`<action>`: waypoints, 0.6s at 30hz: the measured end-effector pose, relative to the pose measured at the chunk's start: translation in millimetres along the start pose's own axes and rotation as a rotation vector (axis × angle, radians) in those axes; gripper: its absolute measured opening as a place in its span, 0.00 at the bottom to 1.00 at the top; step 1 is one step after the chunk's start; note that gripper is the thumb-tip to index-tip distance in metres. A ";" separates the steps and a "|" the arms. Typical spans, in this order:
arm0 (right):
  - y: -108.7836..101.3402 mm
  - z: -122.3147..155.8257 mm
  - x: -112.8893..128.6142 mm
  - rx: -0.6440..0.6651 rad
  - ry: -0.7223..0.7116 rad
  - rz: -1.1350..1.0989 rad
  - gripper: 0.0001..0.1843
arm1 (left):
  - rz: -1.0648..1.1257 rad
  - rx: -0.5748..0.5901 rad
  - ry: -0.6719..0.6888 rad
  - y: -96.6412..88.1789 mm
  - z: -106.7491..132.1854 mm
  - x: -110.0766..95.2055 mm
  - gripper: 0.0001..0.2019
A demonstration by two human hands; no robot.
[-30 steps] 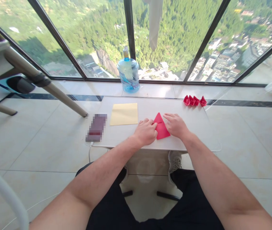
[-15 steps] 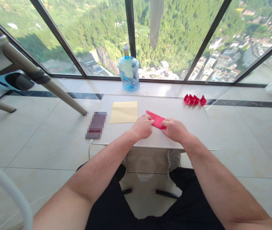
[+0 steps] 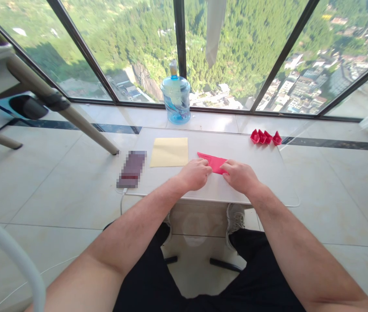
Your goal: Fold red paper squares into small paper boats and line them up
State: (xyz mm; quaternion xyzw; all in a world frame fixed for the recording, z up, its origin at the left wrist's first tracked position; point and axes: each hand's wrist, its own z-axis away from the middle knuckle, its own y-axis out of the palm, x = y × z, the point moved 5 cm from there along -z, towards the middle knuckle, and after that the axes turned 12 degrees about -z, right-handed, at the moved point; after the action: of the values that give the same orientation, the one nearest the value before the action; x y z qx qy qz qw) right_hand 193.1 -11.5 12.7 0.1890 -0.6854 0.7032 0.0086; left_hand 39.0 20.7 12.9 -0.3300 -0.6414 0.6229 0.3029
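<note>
A folded strip of red paper lies slantwise on the low white table in front of me. My left hand presses on its near left part, fingers bent and closed on the paper. At the right end, my right hand pinches the strip between thumb and curled fingers. The edge under both hands is hidden. Left of the strip rests a pale yellow sheet of paper, flat and apart from my hands. Several small folded red paper pieces stand in a row at the table's far right.
A blurred-out phone with a white cable lies at the table's left end. Behind the table, a blue water jug stands by the window. A tan furniture leg slants down to the left of the table.
My left hand has shifted slightly right along the red paper, and the strip lies a little less steeply. My right hand still holds its right end. The view has tilted slightly.
</note>
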 end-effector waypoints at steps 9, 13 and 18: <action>2.6 -2.5 -6.4 -0.096 0.029 0.020 0.09 | -0.001 -0.003 0.052 -2.6 0.0 -9.8 0.13; 5.2 -2.2 -15.9 -0.206 0.134 0.001 0.13 | -0.008 -0.019 0.057 -2.2 1.2 -11.5 0.14; 5.2 -2.1 -21.4 -0.320 0.161 -0.372 0.23 | 0.030 -0.022 0.037 2.5 2.0 -10.7 0.17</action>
State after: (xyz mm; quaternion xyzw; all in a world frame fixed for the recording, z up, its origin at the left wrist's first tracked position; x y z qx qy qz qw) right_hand 211.0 -4.5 1.8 0.2514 -0.7385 0.5847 0.2224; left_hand 43.9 10.9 10.6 -0.3544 -0.6375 0.6139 0.3018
